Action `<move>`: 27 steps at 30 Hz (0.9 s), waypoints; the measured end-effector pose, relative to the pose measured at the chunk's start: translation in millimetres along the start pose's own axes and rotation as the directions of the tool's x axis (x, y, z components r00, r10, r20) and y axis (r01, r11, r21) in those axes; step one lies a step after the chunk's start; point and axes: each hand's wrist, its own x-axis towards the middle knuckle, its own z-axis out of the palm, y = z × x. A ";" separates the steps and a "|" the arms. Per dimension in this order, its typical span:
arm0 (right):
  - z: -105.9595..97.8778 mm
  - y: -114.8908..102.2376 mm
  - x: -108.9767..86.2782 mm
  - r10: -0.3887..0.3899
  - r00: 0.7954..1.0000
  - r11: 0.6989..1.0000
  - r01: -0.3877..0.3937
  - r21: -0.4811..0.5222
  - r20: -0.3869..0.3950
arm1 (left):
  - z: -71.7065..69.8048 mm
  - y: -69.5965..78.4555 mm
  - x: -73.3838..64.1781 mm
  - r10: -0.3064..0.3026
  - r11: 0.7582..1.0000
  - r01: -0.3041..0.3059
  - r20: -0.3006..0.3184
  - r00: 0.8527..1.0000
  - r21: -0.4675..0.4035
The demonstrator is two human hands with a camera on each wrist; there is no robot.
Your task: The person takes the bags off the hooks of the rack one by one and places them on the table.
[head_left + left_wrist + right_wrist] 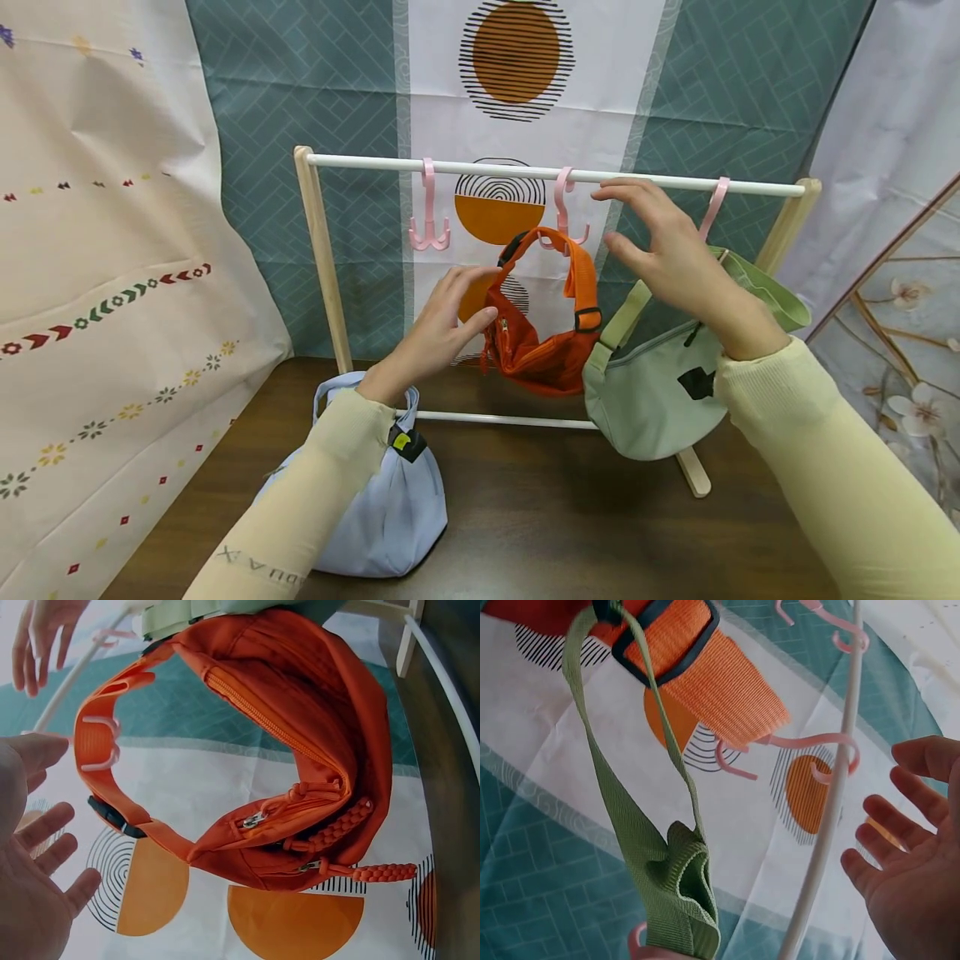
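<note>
An orange waist bag (543, 354) hangs by its strap on the middle pink hook (562, 196) of a white rail (360, 162). My left hand (435, 325) is just left of that bag, fingers loosely spread; in the left wrist view a gap shows between hand and strap (96, 746). Close to the rail, my right hand (667, 250) is raised, its fingers relaxed and holding nothing; the right wrist view shows its fingers (900, 817) apart from the rail. A pale green bag (652, 412) hangs from the right pink hook (716, 204), partly behind my right wrist.
The left pink hook (429, 221) carries nothing. A light blue bag (382, 525) sits on the dark wooden table (540, 533), partly behind my left forearm. Wooden posts (322, 258) hold up the rail, with a lower white bar (510, 420) behind the bags.
</note>
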 end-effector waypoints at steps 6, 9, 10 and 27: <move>1.4 1.5 10.7 0.006 1.000 0.999 -0.005 -0.036 0.024 | 0.8 2.7 11.2 0.004 0.999 -0.004 0.002 1.000 0.033; 2.7 1.9 15.0 0.016 0.999 0.997 -0.013 -0.072 0.047 | 2.3 3.6 17.0 0.006 0.998 -0.006 -0.007 1.000 0.058; 3.1 2.1 16.4 0.015 0.999 0.997 -0.011 -0.081 0.052 | 2.9 3.8 19.0 0.008 0.998 -0.008 -0.009 1.000 0.066; 6.1 1.7 42.3 0.011 0.991 0.981 0.015 -0.195 0.132 | -3.9 19.6 55.3 0.039 0.990 -0.044 0.041 0.998 0.130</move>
